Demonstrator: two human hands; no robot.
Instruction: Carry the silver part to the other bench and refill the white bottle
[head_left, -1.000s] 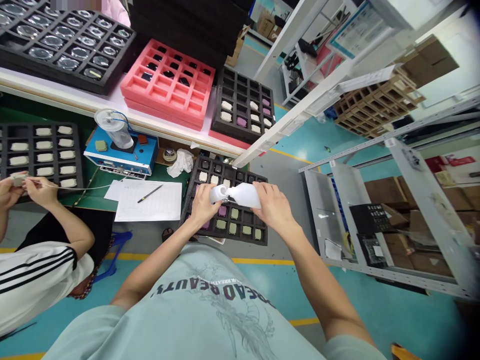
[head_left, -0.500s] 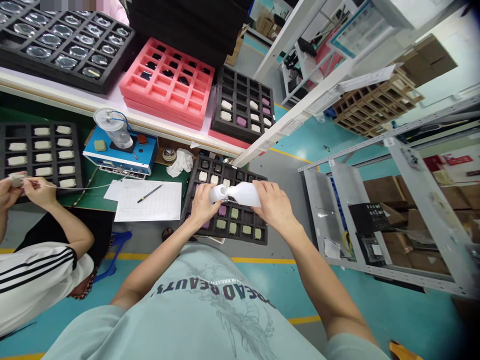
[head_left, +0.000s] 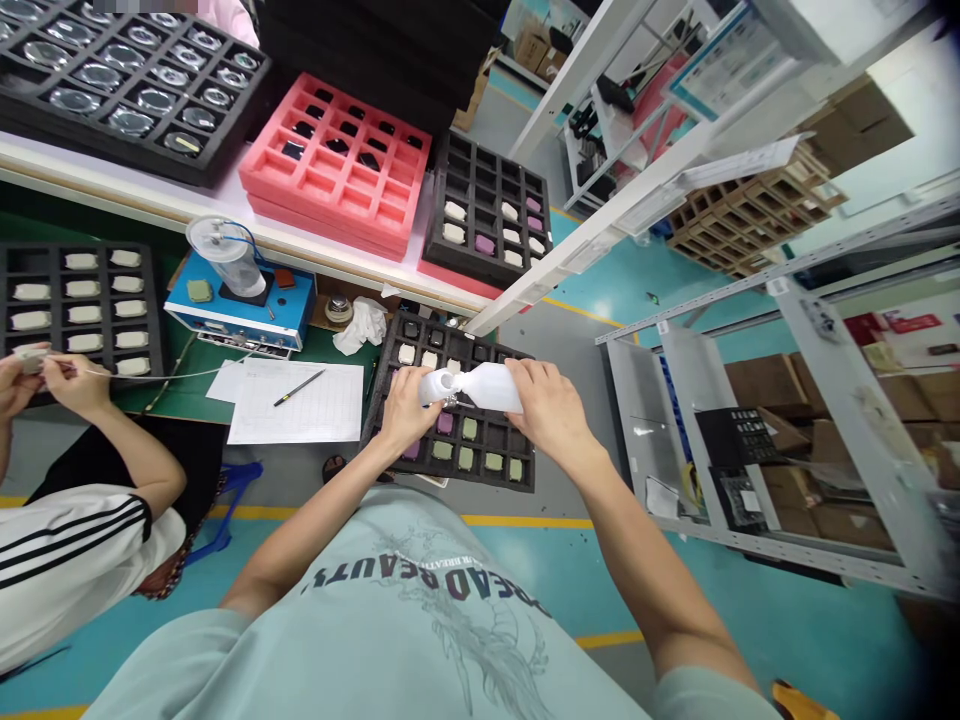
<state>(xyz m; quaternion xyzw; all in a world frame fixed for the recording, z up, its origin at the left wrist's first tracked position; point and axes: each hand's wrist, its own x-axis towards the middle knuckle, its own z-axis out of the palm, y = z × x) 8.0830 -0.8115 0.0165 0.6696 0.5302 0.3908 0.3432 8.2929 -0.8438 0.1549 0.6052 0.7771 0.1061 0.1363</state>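
Note:
My right hand [head_left: 551,410] is wrapped round the base of a white plastic bottle [head_left: 484,387], which lies tipped on its side with its neck pointing left. The neck meets the mouth of a small white cup-like container [head_left: 437,386]. Around that container the fingers of my left hand [head_left: 405,412] are closed. Both are held above a black foam tray [head_left: 420,462] with white, purple and green pieces in its compartments. Whether liquid is flowing between the two cannot be made out.
A co-worker's hands [head_left: 71,380] hold a pale piece at left, beside another black tray [head_left: 154,300]. A blue machine [head_left: 289,315] and paper sheets [head_left: 300,420] lie on the green bench. Red foam trays [head_left: 330,215] sit on the shelf; a white post [head_left: 540,275] slants up at right.

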